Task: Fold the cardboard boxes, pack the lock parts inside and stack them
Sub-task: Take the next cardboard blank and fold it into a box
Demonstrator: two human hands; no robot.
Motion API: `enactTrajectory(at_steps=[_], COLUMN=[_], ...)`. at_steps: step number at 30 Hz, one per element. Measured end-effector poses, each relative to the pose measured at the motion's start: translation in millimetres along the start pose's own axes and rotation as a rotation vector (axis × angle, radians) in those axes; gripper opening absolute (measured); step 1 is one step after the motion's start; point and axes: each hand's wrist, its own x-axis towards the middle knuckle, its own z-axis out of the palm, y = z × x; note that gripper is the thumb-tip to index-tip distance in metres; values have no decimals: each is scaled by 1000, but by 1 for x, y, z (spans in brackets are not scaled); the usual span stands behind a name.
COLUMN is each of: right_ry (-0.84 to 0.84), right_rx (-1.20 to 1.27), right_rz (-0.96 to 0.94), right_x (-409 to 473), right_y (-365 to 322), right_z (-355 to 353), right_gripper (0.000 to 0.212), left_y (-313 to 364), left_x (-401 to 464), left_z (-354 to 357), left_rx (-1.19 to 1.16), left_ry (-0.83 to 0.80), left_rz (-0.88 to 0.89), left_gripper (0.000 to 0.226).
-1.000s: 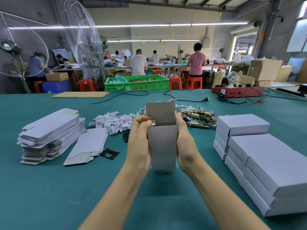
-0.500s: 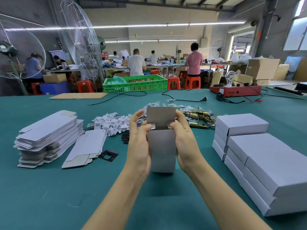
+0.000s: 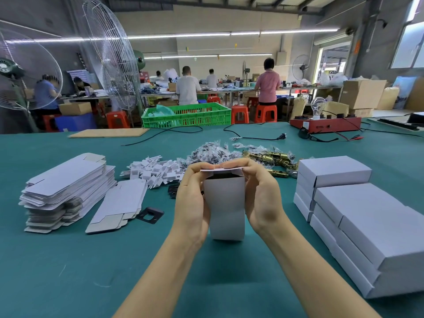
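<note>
A white cardboard box (image 3: pixel 226 210) stands upright on the green table (image 3: pixel 68 271) in front of me. My left hand (image 3: pixel 191 203) grips its left side and my right hand (image 3: pixel 263 200) its right side. The fingertips of both hands press the top flap down, nearly level over the opening. Flat unfolded box blanks (image 3: pixel 66 189) are stacked at the left, with one loose blank (image 3: pixel 119 205) beside them. Finished white boxes (image 3: pixel 358 216) are stacked at the right. Brass lock latches (image 3: pixel 270 159), bagged small parts (image 3: pixel 211 153) and white card inserts (image 3: pixel 156 171) lie behind the box.
A black metal plate (image 3: pixel 150 214) lies beside the loose blank. At the table's far edge are a green crate (image 3: pixel 187 115), a flat board (image 3: pixel 109 133), black cables (image 3: pixel 252 136) and a red test unit with a bulb (image 3: pixel 324 123). Standing fans (image 3: pixel 110 56) and seated workers fill the background.
The box's top flap stood upright one second ago; my fingers have bent it forward and down over the opening. The box itself stays in place.
</note>
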Motion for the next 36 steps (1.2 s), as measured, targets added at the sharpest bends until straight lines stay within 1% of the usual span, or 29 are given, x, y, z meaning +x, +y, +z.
enactTrajectory(at_steps=[3,5,6,7,11,14,17,20,23,28,31,36], right_ry=[-7,33,56,75,113,137,133,133,125,137,157,175], right_rx=[17,-78,-138,-183,-206,-210,-295,-374,-408,-437,-436,-422], right_rz=[19,8,-4,-12,-13,-67,-122,-182,-236,-270,-284,-276], right_x=[-1,1,1,1,1,2,1,0,-1,-2,-1,0], right_y=[-1,0,0,0,2,3,3,4,6,7,7,8], right_z=[0,-1,-2,-2,-4,-3,-1,0,4,5,5,3], right_gripper=[24,19,16,14,12,14,16,16,19,19,21,22], left_y=[1,1,1,0,-4,-3,-3,-4,-5,-5,-7,-4], left_x=[-2,-4,-4,-4,-2,-2,-1,-1,-2,-3,-3,-1], left_z=[-1,-1,-1,0,-2,-2,-4,-5,-6,-4,-3,-3], left_rx=[-14,-65,-59,-25,87,121,141,177,233,276,302,293], left_ry=[-2,-20,-27,-26,0,22,32,9,-12,4,30,25], left_rz=[-13,-17,-8,6,62,61,61,84,124,141,143,128], left_gripper=[34,31,24,17,11,13,19,23,23,13,17,18])
